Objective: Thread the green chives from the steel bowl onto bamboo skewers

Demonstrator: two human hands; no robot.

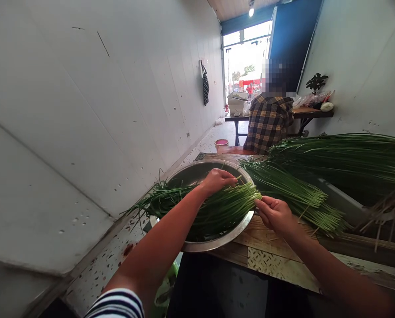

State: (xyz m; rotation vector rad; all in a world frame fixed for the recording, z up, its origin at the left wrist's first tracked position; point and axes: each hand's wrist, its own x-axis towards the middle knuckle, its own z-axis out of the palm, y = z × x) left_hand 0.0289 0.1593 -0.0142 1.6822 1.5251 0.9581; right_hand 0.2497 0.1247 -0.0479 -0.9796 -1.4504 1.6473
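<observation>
A bunch of long garlic chives (pixel 224 205) lies in a wide metal basin (pixel 214 247), pale stem ends to the right and dark leaves hanging over the left rim. My left hand (pixel 217 181) reaches over the bunch, its fingers pinched at a pale stalk near the upper stem ends. At the basin's right rim, my right hand (pixel 275 215) has thumb and fingers closed on the cut ends of the stems. Its fingertips partly hide what they grip. More bundled chives (pixel 290 185) rest on the wooden table (pixel 247 238) just beyond my right hand.
A larger heap of chives (pixel 343 152) fills the right side, with dry straw (pixel 383 212) below it. A person in a plaid shirt (pixel 268 119) sits ahead at another table (pixel 312 115). A white wall (pixel 101 110) runs along the left. A pink-topped bucket (pixel 221 143) stands on the floor.
</observation>
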